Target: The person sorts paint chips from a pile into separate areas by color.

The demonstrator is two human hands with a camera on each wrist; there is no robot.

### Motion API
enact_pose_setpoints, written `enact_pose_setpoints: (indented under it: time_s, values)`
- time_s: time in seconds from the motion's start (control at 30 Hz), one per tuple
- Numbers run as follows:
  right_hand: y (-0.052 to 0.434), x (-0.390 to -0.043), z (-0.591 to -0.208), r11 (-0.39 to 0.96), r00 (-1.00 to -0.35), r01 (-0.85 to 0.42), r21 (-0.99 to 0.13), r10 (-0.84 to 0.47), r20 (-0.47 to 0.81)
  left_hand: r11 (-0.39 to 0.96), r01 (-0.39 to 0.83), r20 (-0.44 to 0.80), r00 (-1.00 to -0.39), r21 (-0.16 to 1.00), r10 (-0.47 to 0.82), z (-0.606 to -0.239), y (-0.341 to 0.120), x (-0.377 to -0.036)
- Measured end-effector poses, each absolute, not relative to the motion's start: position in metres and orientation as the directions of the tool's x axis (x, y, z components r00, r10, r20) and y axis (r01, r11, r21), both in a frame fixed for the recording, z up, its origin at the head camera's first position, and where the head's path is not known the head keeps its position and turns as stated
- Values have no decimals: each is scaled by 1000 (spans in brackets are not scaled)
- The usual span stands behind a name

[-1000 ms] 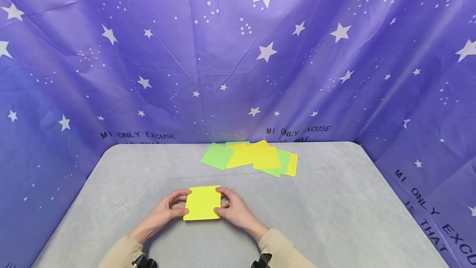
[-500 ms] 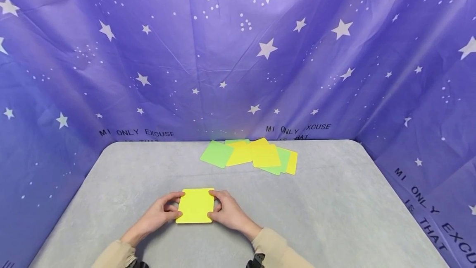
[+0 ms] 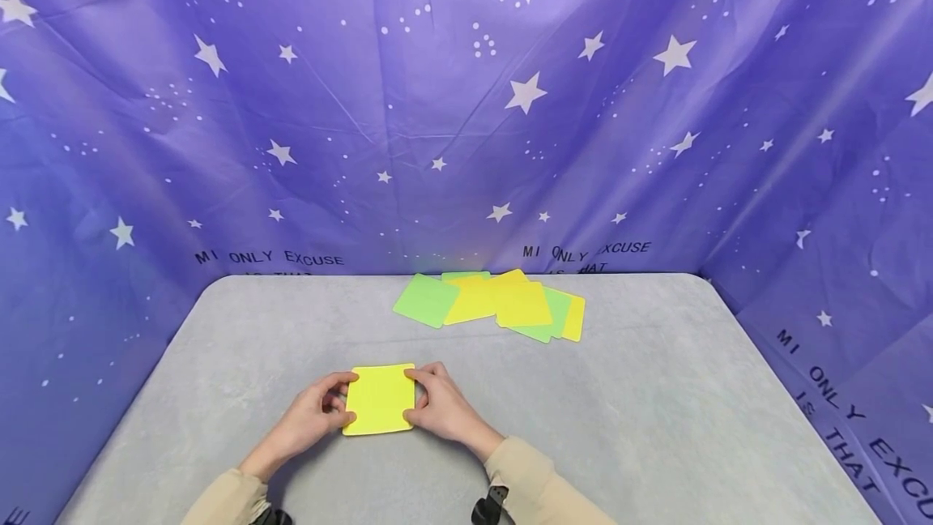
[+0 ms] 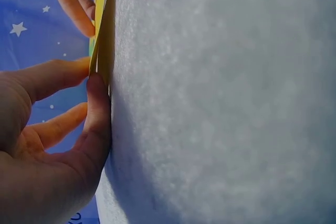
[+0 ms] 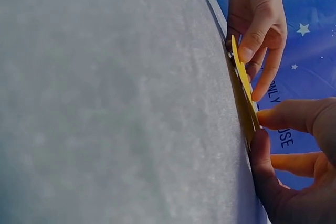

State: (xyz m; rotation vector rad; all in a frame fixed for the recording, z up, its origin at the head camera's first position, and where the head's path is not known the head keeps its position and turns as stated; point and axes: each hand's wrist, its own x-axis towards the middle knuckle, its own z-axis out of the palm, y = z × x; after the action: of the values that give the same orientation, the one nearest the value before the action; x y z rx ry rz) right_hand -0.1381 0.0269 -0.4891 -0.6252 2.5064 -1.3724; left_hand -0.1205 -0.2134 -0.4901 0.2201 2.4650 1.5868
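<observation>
Yellow card stack (image 3: 379, 399) is pinched at its side edges by left hand (image 3: 309, 418) and right hand (image 3: 441, 409) on the grey table (image 3: 656, 420).

Both hands sit close together, left hand (image 3: 309, 420) and right hand (image 3: 440, 409) with fingers curled inward, pinching.
</observation>
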Motion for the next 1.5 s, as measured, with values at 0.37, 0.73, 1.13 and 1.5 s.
enact_pose_setpoints:
  time_s: [0.37, 0.73, 1.13, 1.5]
  values:
    - [28, -144, -490, 486, -881, -250, -837, -473, -12, 549, 93, -23, -979, 831, 201, -488, -211, -120]
    - [28, -149, -490, 526, -892, -273, -805, -452, 6, 642, 256, 65, -950, 722, 306, -486, -215, -128]
    - [35, -147, -490, 364, -885, -158, -918, -465, -32, 697, 273, 19, -937, 663, 349, -481, -214, -133]
    - [58, -149, -483, 274, -895, -107, -956, -446, -28, 696, 230, 47, -961, 680, 272, -481, -206, -137]
